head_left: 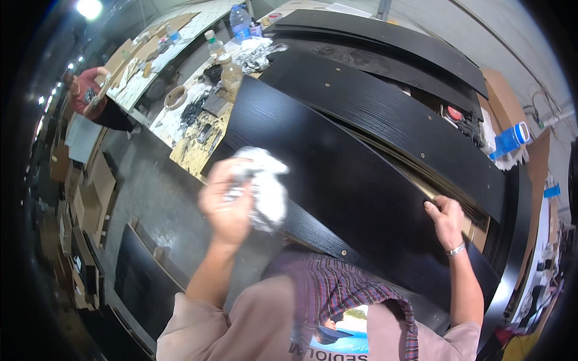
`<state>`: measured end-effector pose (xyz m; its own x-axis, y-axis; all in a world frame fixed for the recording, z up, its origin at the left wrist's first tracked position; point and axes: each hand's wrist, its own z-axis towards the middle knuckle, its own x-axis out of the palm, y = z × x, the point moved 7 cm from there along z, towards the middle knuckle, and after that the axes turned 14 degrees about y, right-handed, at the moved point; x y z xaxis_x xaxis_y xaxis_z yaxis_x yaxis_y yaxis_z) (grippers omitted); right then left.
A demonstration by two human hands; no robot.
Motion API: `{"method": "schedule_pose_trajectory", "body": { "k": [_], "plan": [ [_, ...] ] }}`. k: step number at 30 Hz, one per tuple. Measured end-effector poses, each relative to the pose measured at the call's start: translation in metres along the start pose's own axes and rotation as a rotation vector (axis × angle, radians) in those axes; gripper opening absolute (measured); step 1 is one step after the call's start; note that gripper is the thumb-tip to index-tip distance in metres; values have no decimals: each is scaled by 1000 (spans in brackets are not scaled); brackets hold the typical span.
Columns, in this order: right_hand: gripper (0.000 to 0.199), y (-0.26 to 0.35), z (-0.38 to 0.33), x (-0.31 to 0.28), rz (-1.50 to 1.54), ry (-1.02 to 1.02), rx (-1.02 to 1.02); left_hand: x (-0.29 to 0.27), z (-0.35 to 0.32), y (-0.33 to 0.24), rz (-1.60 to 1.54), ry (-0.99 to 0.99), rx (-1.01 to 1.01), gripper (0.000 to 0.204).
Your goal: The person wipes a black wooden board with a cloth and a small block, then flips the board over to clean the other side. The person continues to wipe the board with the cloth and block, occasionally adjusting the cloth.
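A crumpled white cloth [269, 191] is bunched in my left hand [227, 198], held above the near left part of a long black panel [325, 162]. The cloth and the fingers are a little blurred by motion. My right hand [447, 219] grips the far edge of that same panel near its right end, thumb on top and fingers over the edge. The panel lies tilted across other black boards, its dark surface smooth and glossy. Behind it rests another black panel [385, 114] with several small brass-coloured fittings along it.
Bottles [239, 24], rags [256, 54] and a roll of tape [176, 97] crowd the stained work table at back left. At right stands a blue bottle [510, 141]. A co-worker [90, 96] stands far left. More black boards [144, 283] lean at lower left.
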<state>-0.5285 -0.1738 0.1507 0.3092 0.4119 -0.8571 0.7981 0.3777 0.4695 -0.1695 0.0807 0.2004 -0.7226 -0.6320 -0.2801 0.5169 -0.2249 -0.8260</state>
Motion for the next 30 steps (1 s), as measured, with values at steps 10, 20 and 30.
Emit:
{"method": "schedule_pose_trajectory", "body": {
  "k": [10,20,30],
  "plan": [
    [36,-56,34,78,270,284,82,218,-47,-27,110,558,435,24],
    [34,-55,-7,-7,455,67,-19,-47,-33,160,-175,-322,-504,9],
    [29,-60,-45,-130,509,-298,-105,232,-64,91,295,510,165,32]
  ]
}}
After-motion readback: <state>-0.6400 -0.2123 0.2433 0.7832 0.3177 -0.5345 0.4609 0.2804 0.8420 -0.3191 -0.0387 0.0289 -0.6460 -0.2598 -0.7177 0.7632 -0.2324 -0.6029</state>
